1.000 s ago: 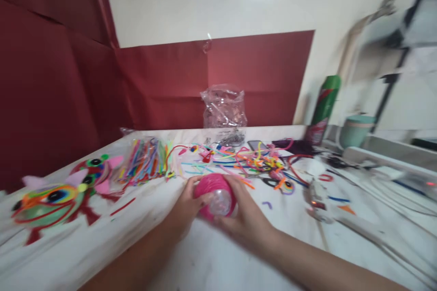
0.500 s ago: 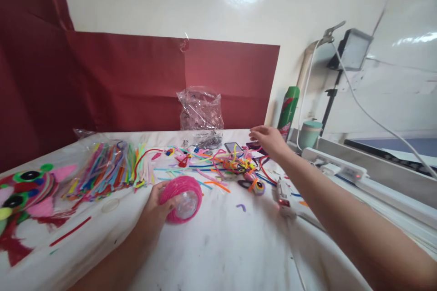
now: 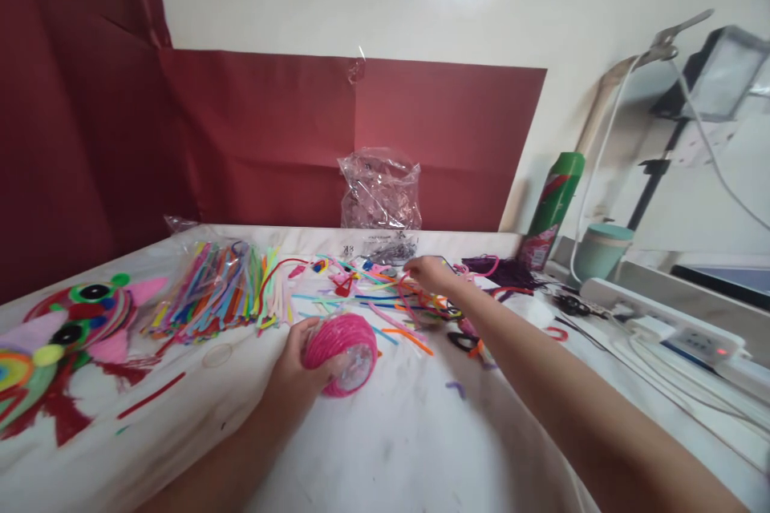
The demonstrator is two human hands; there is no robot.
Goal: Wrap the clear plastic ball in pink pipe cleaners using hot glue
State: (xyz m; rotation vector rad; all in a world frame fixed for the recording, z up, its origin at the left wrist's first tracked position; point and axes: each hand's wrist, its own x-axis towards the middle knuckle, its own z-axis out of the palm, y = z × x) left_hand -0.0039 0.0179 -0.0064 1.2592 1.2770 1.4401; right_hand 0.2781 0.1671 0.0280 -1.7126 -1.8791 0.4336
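Since the prev frame, R hand [image 3: 431,274] has swung from beside the spray can over to the loose pipe cleaners [image 3: 361,298] mid-table, fingers bent down at the pile; from my end I can't tell if it's gripping anything. L hand [image 3: 304,365] still has the pink yarn-wrapped ball [image 3: 340,335], fingers round its L side & thumb across the front, nr a bare clear patch. Ball's at/just above the white marbled tabletop [image 3: 385,457], front of the pile; can't tell from my feed if it touches. Orange pipe cleaner [image 3: 409,340] lies just R of it; short purple piece [image 3: 455,389] sits apart, nearer me. Off L I've got a bundle of multicolored pipe cleaners [image 3: 220,292] in clear plastic, then a red stick [image 3: 151,395] & the decorated crafts w/ felt eyes [image 3: 90,313]. Crinkled clear bag [image 3: 380,196] stands at back, against maroon paper [image 3: 270,136]. On R: dk purple yarn [image 3: 502,272], green spray can [image 3: 554,204], mint-lidded cup [image 3: 603,252], white power strip [image 3: 691,341] w/ red light lit.
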